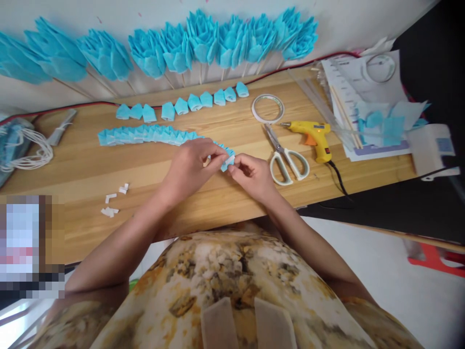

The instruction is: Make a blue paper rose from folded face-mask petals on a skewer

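Observation:
Between the fingertips of both hands is a small blue folded paper piece (224, 167) with a narrow white strip on it. My left hand (194, 167) pinches it from the left, thumb and forefinger together. From the right, the thumb and fingers of my right hand (254, 177) are closed on its edge. A long row of overlapping blue folded pieces (145, 134) runs along the table behind my left hand. My hand partly hides the row's right end, so I cannot tell whether the held piece is apart from it.
Separate blue folded pieces (194, 102) lie farther back. Large blue paper flowers (178, 48) on sticks lean against the wall. Scissors (279, 148), a tape roll (268, 108) and a yellow glue gun (316, 133) lie to the right. White scraps (109, 211) and coiled white cord (36, 150) are left.

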A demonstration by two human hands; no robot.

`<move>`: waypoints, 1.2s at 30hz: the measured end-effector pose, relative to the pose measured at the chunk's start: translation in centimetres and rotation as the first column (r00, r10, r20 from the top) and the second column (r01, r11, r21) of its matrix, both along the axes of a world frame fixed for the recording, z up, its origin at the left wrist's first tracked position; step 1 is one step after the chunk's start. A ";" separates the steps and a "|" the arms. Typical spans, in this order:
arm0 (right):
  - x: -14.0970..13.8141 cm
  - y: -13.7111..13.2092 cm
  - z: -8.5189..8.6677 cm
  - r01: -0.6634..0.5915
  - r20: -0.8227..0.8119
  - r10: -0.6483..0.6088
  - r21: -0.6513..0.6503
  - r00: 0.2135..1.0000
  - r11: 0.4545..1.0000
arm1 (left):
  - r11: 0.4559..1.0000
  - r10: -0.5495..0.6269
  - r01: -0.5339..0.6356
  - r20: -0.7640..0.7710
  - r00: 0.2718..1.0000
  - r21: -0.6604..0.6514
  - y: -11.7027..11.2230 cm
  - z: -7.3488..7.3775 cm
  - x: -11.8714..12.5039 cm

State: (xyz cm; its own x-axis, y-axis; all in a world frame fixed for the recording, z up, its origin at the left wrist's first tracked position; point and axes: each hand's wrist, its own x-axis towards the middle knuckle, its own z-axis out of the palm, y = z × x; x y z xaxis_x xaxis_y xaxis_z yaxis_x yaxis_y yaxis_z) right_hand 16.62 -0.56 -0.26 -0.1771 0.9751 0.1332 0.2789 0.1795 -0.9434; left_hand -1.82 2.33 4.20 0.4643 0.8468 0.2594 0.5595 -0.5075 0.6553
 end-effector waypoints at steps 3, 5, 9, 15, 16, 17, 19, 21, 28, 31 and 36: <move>0.0 0.0 0.0 -0.003 0.006 0.003 -0.010 1.000 1.000 | 1.000 0.023 -0.023 -0.003 1.000 0.015 0.0 0.0 0.0; -0.1 0.0 0.0 0.000 0.020 0.000 0.008 1.000 1.000 | 0.999 0.026 -0.024 -0.047 0.999 0.045 -0.1 -0.2 0.2; -0.2 0.0 0.0 0.005 0.045 -0.008 0.063 0.999 0.998 | 0.995 0.041 -0.030 -0.112 0.993 0.092 -0.3 -0.8 0.5; -0.1 -0.1 -0.2 0.001 0.082 -0.008 0.084 0.997 0.996 | 0.991 -0.051 0.066 -0.129 0.990 0.114 1.3 -0.4 0.0; -0.1 -0.1 -0.2 -0.003 0.085 -0.005 0.091 0.996 0.996 | 0.990 -0.074 0.090 -0.142 0.987 0.111 1.8 -0.3 0.0; -0.1 -0.1 -0.3 -0.004 0.082 -0.004 0.099 0.997 0.995 | 0.988 -0.095 0.112 -0.157 0.983 0.106 2.2 -0.2 -0.1; -0.1 -0.1 -0.3 -0.001 0.069 -0.007 0.111 0.998 0.994 | 0.985 -0.125 0.144 -0.186 0.975 0.093 2.9 -0.3 0.0; -0.1 -0.2 -0.3 0.005 0.068 -0.013 0.112 0.998 0.994 | 0.984 -0.141 0.160 -0.202 0.969 0.081 3.4 -0.4 0.0; 0.5 0.1 -0.7 -0.010 -0.120 0.000 -0.076 0.993 0.997 | 0.972 -0.198 0.220 -0.215 0.956 0.087 4.3 -0.4 -0.4; 0.8 0.4 -0.9 -0.010 -0.220 -0.027 -0.165 0.975 0.986 | 0.967 -0.206 0.236 -0.248 0.946 0.097 4.4 -0.1 -0.5; 0.7 0.5 -0.6 -0.009 -0.243 -0.045 -0.216 0.969 0.976 | 0.953 -0.231 0.275 -0.290 0.929 0.123 3.7 0.1 -0.3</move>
